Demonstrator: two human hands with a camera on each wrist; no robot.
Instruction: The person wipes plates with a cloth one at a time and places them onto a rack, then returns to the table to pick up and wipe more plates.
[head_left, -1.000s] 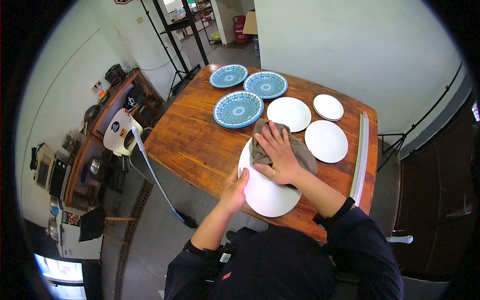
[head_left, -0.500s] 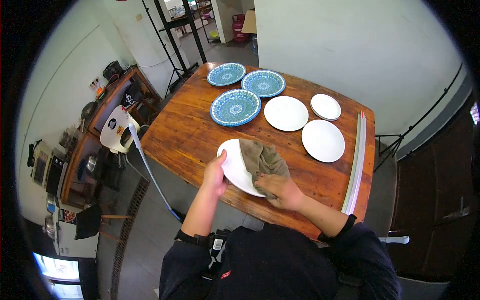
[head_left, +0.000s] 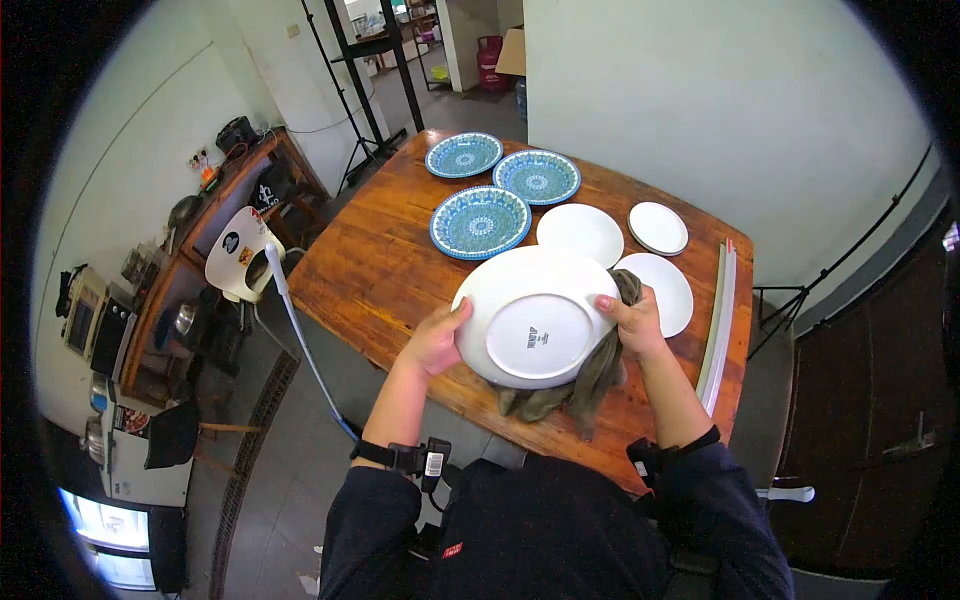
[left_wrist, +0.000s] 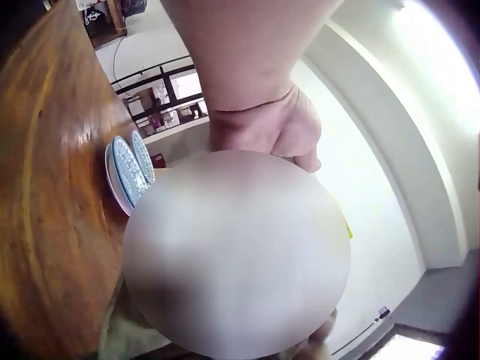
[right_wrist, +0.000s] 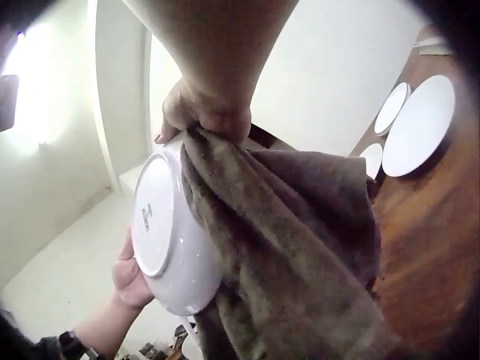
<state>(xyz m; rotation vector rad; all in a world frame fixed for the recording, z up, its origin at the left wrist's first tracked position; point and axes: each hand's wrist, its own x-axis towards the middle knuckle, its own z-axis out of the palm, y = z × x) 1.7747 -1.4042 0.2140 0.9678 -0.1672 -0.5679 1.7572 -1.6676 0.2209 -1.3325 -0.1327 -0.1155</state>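
Observation:
A white oval plate [head_left: 500, 285] is held up over the near table edge, its underside and printed mark toward the head camera. My left hand [head_left: 437, 340] grips its left rim, thumb on the underside. At the right rim, my right hand [head_left: 637, 322] pinches the plate together with a brown-grey cloth [head_left: 600, 378]. The cloth hangs down behind the plate, and in the right wrist view its folds [right_wrist: 292, 240] cover much of the plate's other face. In the left wrist view the plate [left_wrist: 236, 255] shows as a blurred pale oval below the hand.
Three blue patterned plates [head_left: 481, 222] lie at the far left of the wooden table [head_left: 350, 260]. White plates [head_left: 580, 234] lie right of them, with smaller white plates [head_left: 658, 228] stacked behind. A long pale strip [head_left: 718, 330] runs along the right edge.
The plate has been lifted and turned so its underside shows. My right hand has gone from pressing the cloth flat on the plate to gripping the right rim with the cloth.

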